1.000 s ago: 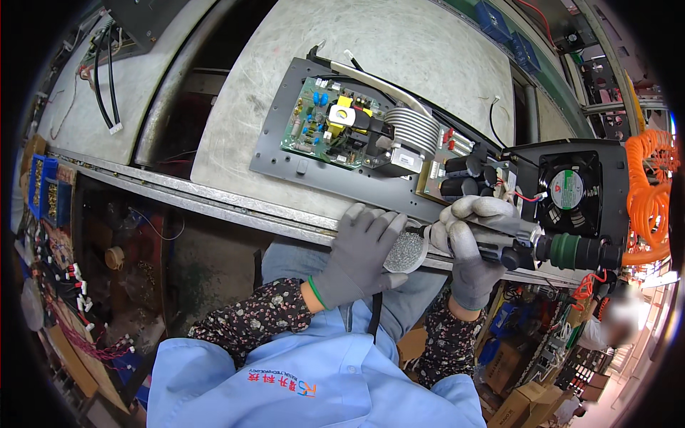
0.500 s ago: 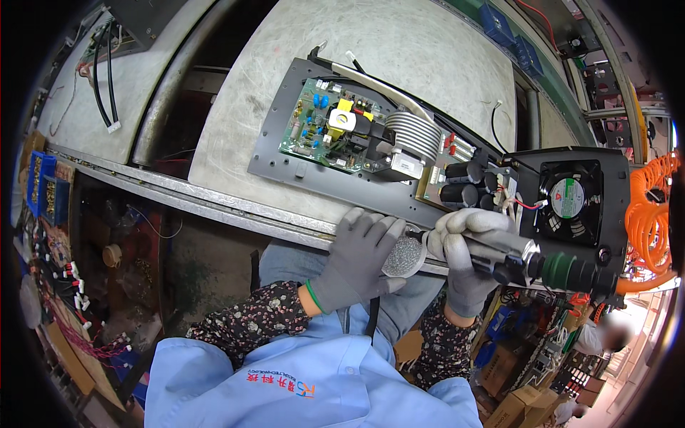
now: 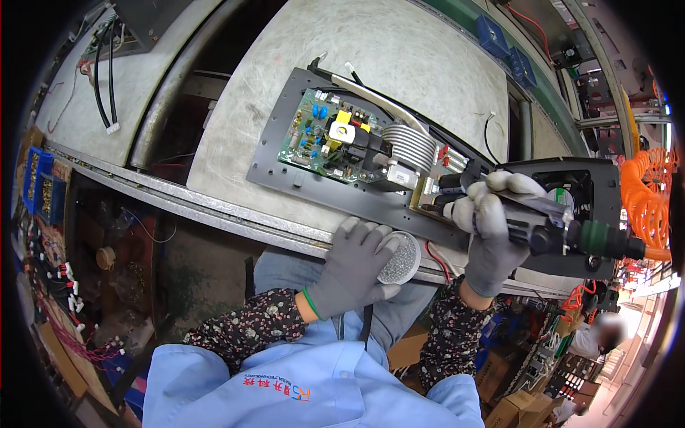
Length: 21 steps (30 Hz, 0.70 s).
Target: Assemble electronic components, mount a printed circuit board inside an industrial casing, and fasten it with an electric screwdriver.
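Observation:
My left hand [image 3: 351, 269], in a grey glove with pale fingertips, is closed on the side of a small round dish of silvery screws [image 3: 401, 260] at the bench's front edge. With my right hand [image 3: 492, 214], gloved alike, I grip an air screwdriver [image 3: 549, 230] with a green ring and an orange hose. Its tip lies over the near right part of a dark metal chassis [image 3: 275, 160]. On that chassis sit a green circuit board [image 3: 294, 151], a finned silver block [image 3: 408, 146] and black cylinders, now partly behind my right hand. A black fan panel [image 3: 606, 178] joins at right, partly covered.
A coiled orange air hose [image 3: 642, 196] hangs at the right. Blue bins [image 3: 492, 34] line the far right rail, and blue screw bins [image 3: 50, 196] stand at the left. Another unit with black cables [image 3: 107, 78] rests at far left. A metal rail [image 3: 214, 212] edges the bench.
My right hand has carried the screwdriver from beside the dish up and to the right, over the chassis. The dish and my left hand have shifted only slightly. Red and white wires now show.

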{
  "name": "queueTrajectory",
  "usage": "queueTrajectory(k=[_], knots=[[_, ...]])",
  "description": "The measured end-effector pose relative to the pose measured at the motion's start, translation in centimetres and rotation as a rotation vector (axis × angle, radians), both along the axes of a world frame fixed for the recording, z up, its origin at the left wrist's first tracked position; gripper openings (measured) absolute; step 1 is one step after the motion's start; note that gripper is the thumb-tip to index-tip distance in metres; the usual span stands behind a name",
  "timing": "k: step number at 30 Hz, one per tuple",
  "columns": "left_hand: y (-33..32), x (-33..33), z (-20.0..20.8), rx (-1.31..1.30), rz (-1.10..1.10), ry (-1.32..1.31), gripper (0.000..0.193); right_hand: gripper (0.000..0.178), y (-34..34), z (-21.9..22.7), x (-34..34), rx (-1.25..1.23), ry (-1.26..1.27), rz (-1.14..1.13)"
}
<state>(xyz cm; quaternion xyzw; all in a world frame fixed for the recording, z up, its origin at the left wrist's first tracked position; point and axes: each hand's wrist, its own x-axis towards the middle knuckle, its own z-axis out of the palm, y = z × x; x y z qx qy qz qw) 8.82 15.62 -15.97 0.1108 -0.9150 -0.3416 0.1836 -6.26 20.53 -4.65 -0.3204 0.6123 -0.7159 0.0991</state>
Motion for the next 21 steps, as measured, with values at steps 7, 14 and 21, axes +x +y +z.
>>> queueTrajectory(k=[7, 14, 21], knots=[[-0.1, -0.1, 0.3, -0.017, 0.005, 0.003, 0.072, 0.036, -0.9, 0.1, -0.6, 0.031, -0.010, 0.001], [-0.1, -0.2, 0.2, 0.001, 0.010, -0.009, 0.072, 0.034, -1.7, -0.9, -0.6, -0.034, -0.038, -0.012], [-0.1, -0.2, 0.1, -0.002, 0.011, 0.030, 0.070, 0.038, -2.1, -0.8, -0.6, 0.002, -0.039, -0.089]])
